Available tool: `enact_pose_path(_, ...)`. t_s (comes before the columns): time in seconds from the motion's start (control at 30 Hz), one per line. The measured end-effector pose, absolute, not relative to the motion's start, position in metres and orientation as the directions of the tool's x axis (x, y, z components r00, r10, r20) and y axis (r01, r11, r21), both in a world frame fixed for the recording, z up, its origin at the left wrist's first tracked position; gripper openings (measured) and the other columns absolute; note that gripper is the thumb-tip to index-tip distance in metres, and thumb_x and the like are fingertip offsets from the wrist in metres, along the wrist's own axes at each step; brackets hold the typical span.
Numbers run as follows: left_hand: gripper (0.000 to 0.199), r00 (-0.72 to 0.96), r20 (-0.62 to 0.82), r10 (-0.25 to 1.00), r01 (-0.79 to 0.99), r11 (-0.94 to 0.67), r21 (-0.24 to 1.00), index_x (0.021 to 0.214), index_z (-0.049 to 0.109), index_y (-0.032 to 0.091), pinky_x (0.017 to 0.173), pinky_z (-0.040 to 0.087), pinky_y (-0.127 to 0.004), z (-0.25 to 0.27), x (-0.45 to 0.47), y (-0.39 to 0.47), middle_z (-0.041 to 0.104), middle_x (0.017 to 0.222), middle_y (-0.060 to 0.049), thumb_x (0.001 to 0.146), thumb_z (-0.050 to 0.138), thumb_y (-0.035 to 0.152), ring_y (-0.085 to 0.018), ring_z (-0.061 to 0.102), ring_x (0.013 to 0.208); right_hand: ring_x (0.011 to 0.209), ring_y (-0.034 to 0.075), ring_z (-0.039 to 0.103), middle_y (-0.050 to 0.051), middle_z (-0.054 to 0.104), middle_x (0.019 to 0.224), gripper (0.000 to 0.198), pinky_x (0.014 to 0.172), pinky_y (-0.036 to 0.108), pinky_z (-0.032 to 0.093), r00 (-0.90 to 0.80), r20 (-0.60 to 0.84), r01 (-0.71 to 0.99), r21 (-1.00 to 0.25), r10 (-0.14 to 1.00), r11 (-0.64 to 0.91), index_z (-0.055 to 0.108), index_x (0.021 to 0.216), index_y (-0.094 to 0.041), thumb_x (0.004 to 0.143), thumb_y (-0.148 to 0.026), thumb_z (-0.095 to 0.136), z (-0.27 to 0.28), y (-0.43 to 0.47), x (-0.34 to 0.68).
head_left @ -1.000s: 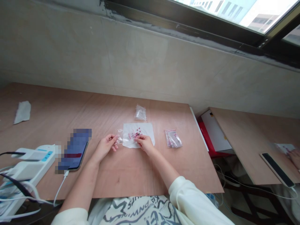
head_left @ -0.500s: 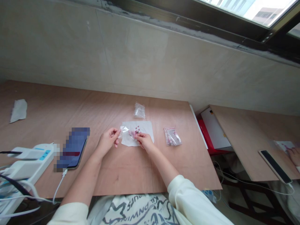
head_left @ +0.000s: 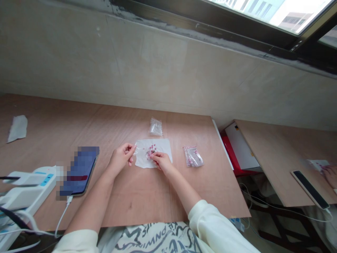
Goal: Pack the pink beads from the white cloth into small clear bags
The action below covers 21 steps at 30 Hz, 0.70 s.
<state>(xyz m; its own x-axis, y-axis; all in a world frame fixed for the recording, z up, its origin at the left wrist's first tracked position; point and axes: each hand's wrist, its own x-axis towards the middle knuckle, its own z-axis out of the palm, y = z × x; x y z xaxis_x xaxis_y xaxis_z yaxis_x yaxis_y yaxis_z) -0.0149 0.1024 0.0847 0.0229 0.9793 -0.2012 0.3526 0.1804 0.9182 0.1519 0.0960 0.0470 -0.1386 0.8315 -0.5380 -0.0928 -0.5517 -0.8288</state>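
A white sheet (head_left: 142, 161) lies on the wooden table, with a small heap of pink and reddish beads (head_left: 152, 147) on it. At the sheet's left edge my left hand (head_left: 123, 157) is closed, thumb against finger, on a clear plastic bag (head_left: 135, 150) that barely shows. My right hand (head_left: 161, 161) reaches in from the right, its fingertips pinched together at the near side of the beads. Whatever sits between those fingertips is too small to make out.
Clear empty bags (head_left: 156, 127) lie behind the sheet, and filled bags (head_left: 193, 156) to its right. On the left are a phone (head_left: 80, 172), a power strip (head_left: 34, 186) and a paper scrap (head_left: 18, 128). Another person's hand (head_left: 330, 174) is at the far-right table.
The clear bag, spread over the sheet's left part before, now hardly shows beside my left fingers. More of the bead heap is visible. My right hand has shifted only slightly; the view has tilted a little.
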Motion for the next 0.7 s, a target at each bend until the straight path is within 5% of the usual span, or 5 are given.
enact_pose_path(0.7,0.016,-0.010,-0.219,0.976,0.342,0.209,0.916,0.059,0.041,0.018,0.025,0.026,-0.013,0.087,-0.002,0.100,0.041,0.029,0.010,0.068,0.046,0.031,-0.005,0.036,0.021,0.029,0.003,0.024,-0.009,0.036,0.031,0.017,0.035,0.020,0.013,-0.103,-0.510,-0.162,-0.839,0.854,-0.520,0.052,0.058,-0.016,0.054,-0.031,0.059,0.036,0.095,0.154)
